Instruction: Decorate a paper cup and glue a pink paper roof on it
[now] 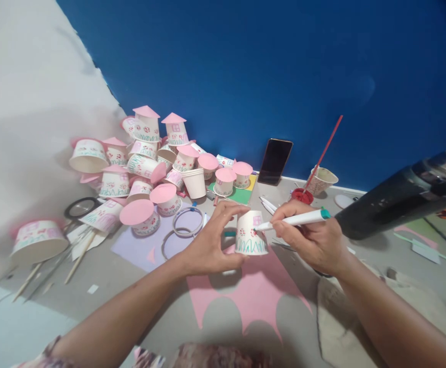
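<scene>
My left hand (217, 237) grips an upside-down white paper cup (245, 242) between thumb and fingers, at its base and rim. Green grass-like strokes run along the cup's lower rim, with red flowers and a pink window drawn above. In my right hand (310, 237) is a white marker (294, 220) with a green end. Its tip meets or nearly meets the cup's side near a red flower; I cannot tell which. Pink paper (245, 301) with round cut-outs lies beneath my hands.
Decorated paper cups (142, 168), many with pink paper roofs, are heaped at the left. Behind my hands stand a phone (275, 161) against the blue wall and a paper cup (322, 181) beside a red stick (324, 151). A dark flask (399, 197) leans at the right.
</scene>
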The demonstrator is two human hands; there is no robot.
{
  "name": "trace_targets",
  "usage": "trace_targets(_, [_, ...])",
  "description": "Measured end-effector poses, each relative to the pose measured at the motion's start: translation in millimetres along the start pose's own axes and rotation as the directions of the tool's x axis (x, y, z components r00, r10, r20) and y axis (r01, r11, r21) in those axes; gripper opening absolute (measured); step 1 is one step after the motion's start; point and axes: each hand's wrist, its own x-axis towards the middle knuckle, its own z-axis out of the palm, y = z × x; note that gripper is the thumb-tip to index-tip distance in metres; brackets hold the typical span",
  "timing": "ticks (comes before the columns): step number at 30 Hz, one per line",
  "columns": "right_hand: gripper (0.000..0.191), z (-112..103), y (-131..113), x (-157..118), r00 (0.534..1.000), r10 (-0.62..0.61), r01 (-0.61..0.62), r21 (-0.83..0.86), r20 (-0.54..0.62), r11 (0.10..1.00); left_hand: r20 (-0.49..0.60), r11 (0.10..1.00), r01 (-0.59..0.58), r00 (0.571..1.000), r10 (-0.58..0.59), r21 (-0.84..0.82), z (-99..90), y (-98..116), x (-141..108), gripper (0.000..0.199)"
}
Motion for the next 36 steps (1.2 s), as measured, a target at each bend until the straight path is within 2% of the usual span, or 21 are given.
trace_targets(7, [0.011, -1.5, -0.1, 1.5, 0.999, 0.008, -0.01, -0.04, -0.046, 0.999, 0.024, 0.998, -0.029, 0.999, 0.027, 0.057, -0.4, -1.6, 2.6, 0.079])
trace_targets(17, [0.011, -7.1, -2.1, 0.8, 0.995, 0.018, -0.024, -0.059, -0.096, 0.998, 0.001, 0.998, 0.039, 0.999, -0.039, 0.039, -5.1, -0.7, 2.2, 0.077])
trace_targets(21, [0.012, -5.0, -2.2, -0.5, 0.998, -0.009, 0.005, -0.052, -0.064, 0.999, 0.003, 0.998, 0.052, 0.999, -0.052, 0.04, -5.0, -1.0, 2.0, 0.077])
trace_targets(26, [0.01, -3.0, -1.0, -0.9, 1.0, -0.009, 0.007, -0.071, -0.024, 0.997, 0.001, 0.997, -0.004, 1.0, 0.004, 0.08, -3.8, -3.5, 2.1, 0.078])
trace_targets(36, [0.011, 1.8, -1.7, -0.1, 1.0, 0.0, 0.0, -0.038, -0.002, 0.999, 0.017, 0.997, 0.0, 1.0, -0.001, 0.075, -1.8, -2.3, 1.2, 0.077])
